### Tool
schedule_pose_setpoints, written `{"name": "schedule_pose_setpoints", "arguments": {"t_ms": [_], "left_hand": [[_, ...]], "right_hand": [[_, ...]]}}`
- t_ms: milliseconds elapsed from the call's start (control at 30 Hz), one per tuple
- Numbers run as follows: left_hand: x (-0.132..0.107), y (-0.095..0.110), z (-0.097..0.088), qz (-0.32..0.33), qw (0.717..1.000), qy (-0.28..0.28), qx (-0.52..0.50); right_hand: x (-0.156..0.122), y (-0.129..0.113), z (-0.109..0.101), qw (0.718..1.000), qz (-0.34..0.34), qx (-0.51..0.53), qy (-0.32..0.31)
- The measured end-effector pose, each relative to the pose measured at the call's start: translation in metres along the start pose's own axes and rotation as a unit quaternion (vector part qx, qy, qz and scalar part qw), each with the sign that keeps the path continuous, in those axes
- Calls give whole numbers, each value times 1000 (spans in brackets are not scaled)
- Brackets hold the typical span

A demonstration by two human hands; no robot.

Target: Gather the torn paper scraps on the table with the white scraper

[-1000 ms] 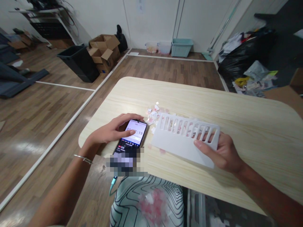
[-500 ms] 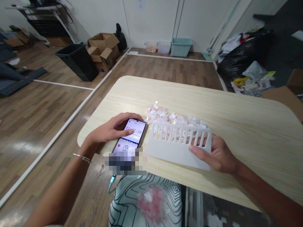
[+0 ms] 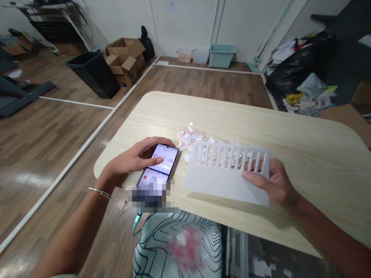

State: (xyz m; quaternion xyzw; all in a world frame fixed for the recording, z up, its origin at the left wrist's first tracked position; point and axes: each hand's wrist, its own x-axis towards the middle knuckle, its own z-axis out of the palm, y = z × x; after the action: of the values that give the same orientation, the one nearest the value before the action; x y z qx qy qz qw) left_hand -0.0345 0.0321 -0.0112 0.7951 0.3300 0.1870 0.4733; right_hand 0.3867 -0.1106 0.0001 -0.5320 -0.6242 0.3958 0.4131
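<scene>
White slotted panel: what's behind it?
Through its slots and beyond its top edge: small white and pink scraps on the table. Fingers of the right hand show through the rightmost slots. The panel's solid lower part covers whatever is behind it.

Brown plank floor (image 3: 72, 116) crossed by white lines (image 3: 114, 109); glare (image 3: 31, 180) beyond left edge of worktop (image 3: 313, 154). Past far-left corner: black bin (image 3: 94, 75), open cartons (image 3: 125, 61). Beyond far edge: pale wall (image 3: 188, 25), teal tub (image 3: 222, 56) at its foot.

We could cross the far side of the table (image 3: 246, 119); nearer, the phone (image 3: 160, 170) bars the left, the slotted panel (image 3: 224, 179) and scraps (image 3: 189, 135) the middle.
</scene>
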Motion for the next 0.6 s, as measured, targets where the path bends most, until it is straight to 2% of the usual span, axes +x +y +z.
{"name": "schedule_pose_setpoints", "arguments": {"t_ms": [133, 267, 333, 467, 600], "left_hand": [[-1, 0, 0, -3, 1000, -3, -4], [-1, 0, 2, 4, 999, -2, -39], [-1, 0, 2, 4, 999, -3, -45], [-1, -3, 3, -2, 999, 5, -49], [0, -7, 6, -9, 994, 43, -101]], "right_hand": [[1, 3, -13, 994, 70, 48, 71], [9, 4, -33, 990, 83, 47, 106], [14, 3, -41, 992, 80, 40, 95], [23, 1, -51, 995, 90, 21, 33], [23, -2, -67, 990, 122, 25, 66]]}}
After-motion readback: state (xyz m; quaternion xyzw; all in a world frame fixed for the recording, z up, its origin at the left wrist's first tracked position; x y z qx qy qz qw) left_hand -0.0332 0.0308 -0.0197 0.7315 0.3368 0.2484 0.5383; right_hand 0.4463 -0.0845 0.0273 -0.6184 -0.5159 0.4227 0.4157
